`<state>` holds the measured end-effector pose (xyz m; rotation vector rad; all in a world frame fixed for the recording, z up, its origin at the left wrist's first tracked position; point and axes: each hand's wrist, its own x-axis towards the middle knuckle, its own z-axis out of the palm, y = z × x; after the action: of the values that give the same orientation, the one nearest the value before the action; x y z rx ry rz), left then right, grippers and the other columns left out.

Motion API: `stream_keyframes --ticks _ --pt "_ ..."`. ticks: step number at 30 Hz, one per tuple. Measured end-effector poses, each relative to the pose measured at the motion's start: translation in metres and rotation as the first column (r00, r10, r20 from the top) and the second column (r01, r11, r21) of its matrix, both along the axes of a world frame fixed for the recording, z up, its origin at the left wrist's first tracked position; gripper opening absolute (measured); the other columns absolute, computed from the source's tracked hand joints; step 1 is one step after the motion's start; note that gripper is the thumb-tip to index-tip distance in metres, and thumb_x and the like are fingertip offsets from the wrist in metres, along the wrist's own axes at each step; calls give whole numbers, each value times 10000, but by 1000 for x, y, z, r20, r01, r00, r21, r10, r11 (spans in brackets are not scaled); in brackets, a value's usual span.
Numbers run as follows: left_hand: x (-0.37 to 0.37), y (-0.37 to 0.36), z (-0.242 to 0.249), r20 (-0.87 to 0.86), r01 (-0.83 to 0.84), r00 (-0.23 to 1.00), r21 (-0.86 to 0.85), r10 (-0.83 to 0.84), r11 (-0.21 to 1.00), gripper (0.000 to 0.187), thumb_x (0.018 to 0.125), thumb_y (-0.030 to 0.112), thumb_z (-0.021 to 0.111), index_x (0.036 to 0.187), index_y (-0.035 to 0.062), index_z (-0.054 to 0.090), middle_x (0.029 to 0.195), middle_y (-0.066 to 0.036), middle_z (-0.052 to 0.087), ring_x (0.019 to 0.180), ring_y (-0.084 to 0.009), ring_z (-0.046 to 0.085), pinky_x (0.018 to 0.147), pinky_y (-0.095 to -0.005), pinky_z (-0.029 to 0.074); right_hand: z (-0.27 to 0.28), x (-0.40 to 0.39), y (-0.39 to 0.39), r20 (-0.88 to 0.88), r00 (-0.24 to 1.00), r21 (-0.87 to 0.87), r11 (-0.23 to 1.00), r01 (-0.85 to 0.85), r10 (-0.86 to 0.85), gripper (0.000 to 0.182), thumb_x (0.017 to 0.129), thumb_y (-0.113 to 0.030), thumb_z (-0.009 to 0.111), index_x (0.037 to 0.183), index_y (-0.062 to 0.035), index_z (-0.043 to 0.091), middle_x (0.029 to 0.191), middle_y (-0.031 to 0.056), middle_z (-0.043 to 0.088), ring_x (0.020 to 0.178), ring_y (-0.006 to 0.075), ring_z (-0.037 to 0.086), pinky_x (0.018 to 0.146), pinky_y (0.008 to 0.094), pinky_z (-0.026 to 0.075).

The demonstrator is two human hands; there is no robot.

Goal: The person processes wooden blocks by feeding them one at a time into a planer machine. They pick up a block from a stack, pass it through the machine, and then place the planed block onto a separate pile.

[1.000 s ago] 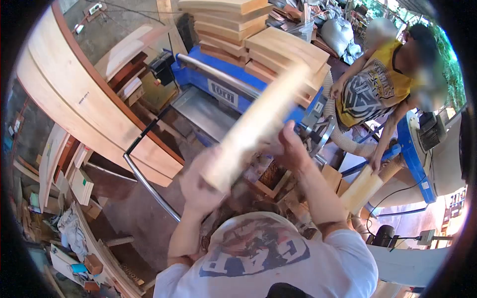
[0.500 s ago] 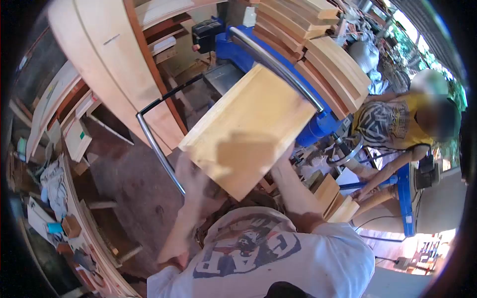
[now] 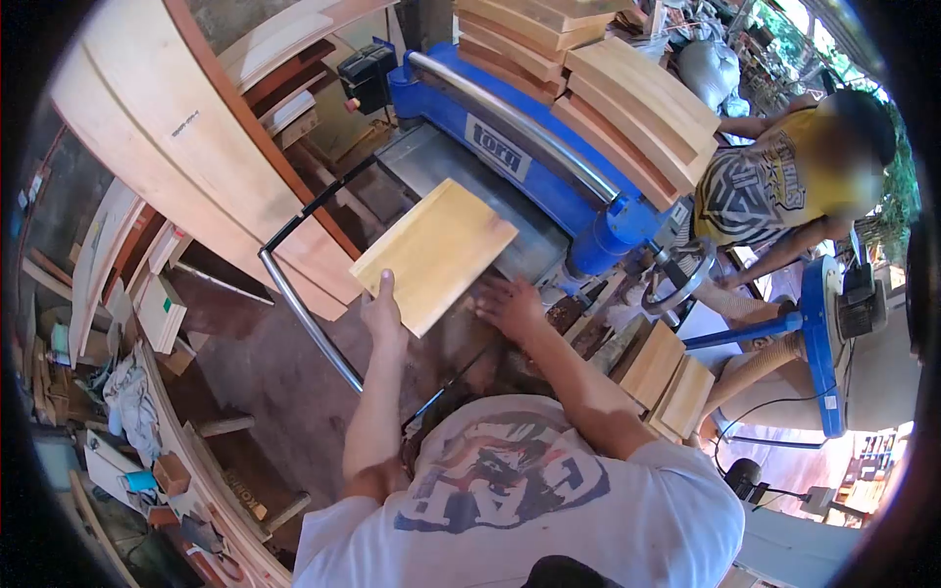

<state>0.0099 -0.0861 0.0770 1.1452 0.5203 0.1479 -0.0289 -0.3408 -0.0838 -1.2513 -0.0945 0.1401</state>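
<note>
A flat light wooden board [image 3: 436, 257] lies tilted over the grey metal bed [image 3: 529, 240] of a blue machine [image 3: 470, 108]. My left hand [image 3: 383, 312] grips the board at its near left corner, thumb on the top face. Just off the board's lower right edge is my right hand [image 3: 510, 308], its fingers spread and nothing held in them. The board's far end rests on or hovers over the machine bed; which of the two I cannot tell.
Curved wooden pieces [image 3: 637, 108] are stacked on the machine. A metal frame bar [image 3: 312, 318] runs at the left. Wooden blocks [image 3: 667, 377] stand at the right. Another person [image 3: 760, 186] in a yellow shirt bends beside a blue stand [image 3: 828, 343]. Long boards [image 3: 186, 127] lean at the left.
The board has moved down and away from me, towards the machine bed. My right hand has let go of its edge, while my left hand still holds it. The view has shifted slightly.
</note>
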Motion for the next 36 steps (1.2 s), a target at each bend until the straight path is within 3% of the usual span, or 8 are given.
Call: stream_keyframes --ticks 3,5,8,21,25,28,31,36 --pt "40 -12 -38 0 13 1000 -43 -13 999 507 919 180 732 1301 -68 510 1245 -146 628 1103 -219 627 939 -347 511 35 -42 -28 -148 987 -7 998 62 -62 524 1031 -456 392 1320 -48 551 1187 138 631 1008 318 617 904 484 510" --pt "55 -22 -53 -57 36 998 -11 -36 999 514 909 183 744 1293 -70 515 1249 -154 627 1108 -226 625 939 -350 506 100 -76 -36 -638 770 270 930 251 -23 517 1029 -465 413 1286 -46 573 1117 115 652 909 292 636 846 457 532" --pt "82 -50 -69 -137 90 988 190 -64 978 516 907 178 734 1292 -82 510 1257 -169 619 1121 -245 620 941 -361 497 138 -104 -45 -724 682 76 971 229 -104 474 1033 -428 447 1250 -30 587 1064 95 664 841 245 652 774 385 550" --pt "155 -169 -78 -194 42 976 616 99 786 793 976 427 511 1456 -146 245 1435 -373 363 1340 -506 355 1124 -521 288 309 -105 -62 -251 926 -231 947 225 -281 405 971 -222 651 1292 20 599 1195 117 673 979 153 636 845 308 527" --pt "157 -173 -64 -137 -12 982 645 131 764 829 991 512 413 1475 -131 216 1471 -374 297 1368 -508 286 1124 -560 251 384 -77 -130 321 806 -623 530 575 -497 424 890 -205 725 1240 6 612 1132 129 685 948 195 646 838 354 510" --pt "168 -183 -93 -62 -73 983 722 170 688 827 989 526 404 1472 -122 230 1462 -363 313 1357 -497 299 1120 -561 251 425 -21 -178 755 612 -652 -176 737 -235 589 767 -172 801 1283 -8 570 1168 195 619 1048 341 570 927 445 453" --pt "171 -186 -88 -45 -87 981 766 188 637 804 986 510 426 1459 -117 257 1446 -351 334 1341 -485 323 1115 -562 251 420 41 -251 705 662 -710 -249 659 -255 850 806 -503 755 1388 41 459 1369 273 507 1312 426 437 1088 494 359" --pt "172 -185 -104 -124 25 970 908 211 417 761 987 463 477 1435 -123 289 1431 -329 358 1336 -467 332 1105 -578 250 432 133 -326 365 821 -931 -179 318 -438 915 823 -708 600 1296 71 517 1311 312 554 1265 454 503 1074 506 376"
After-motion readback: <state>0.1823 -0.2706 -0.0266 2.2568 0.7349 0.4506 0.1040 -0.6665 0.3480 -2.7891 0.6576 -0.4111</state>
